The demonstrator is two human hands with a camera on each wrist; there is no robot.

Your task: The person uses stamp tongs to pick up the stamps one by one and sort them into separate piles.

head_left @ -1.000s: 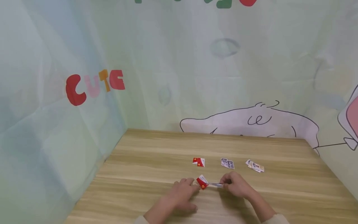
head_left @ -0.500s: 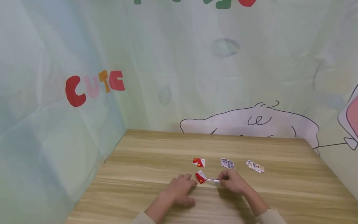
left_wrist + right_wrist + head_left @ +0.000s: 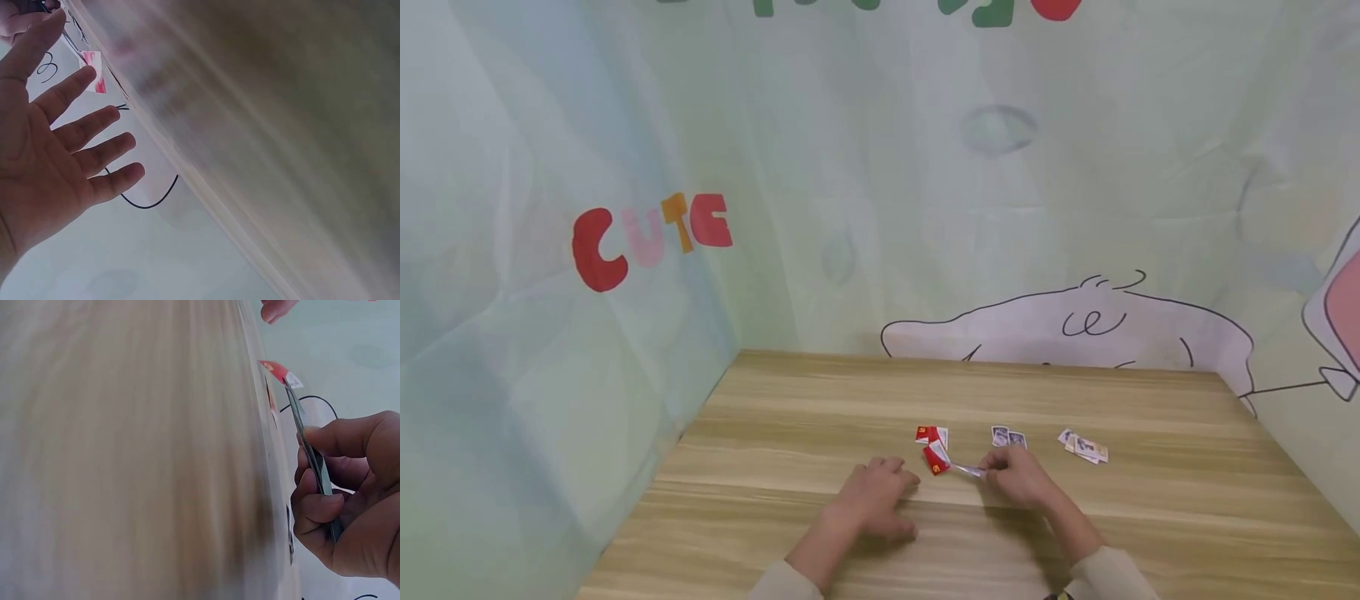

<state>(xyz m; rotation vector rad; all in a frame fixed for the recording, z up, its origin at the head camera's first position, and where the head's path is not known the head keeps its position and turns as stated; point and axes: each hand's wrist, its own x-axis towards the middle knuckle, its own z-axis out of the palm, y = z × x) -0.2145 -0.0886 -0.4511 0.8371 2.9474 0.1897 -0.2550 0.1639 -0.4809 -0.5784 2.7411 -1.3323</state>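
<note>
My right hand [image 3: 1018, 477] grips a pair of slim metal tweezers [image 3: 317, 464] between thumb and fingers. Their tips pinch a small red-and-white card [image 3: 936, 458] with a yellow emblem, held tilted above the wooden table. In the head view this card overlaps the near edge of two red cards [image 3: 922, 432] lying behind it. Left of the card, my left hand [image 3: 876, 498] hovers palm down over the wood with fingers spread, holding nothing. The left wrist view shows its palm [image 3: 44, 169] and straight fingers.
Two small grey picture cards [image 3: 1001, 435] lie behind the right hand. Further right are several overlapping tan-and-white cards [image 3: 1088, 449]. A printed cloth backdrop [image 3: 865, 208] rises along the far and side edges of the wooden table [image 3: 760, 450].
The tweezers and the red-and-white card have moved away from me, up to the two red cards. Both hands have shifted forward, the left one still spread.
</note>
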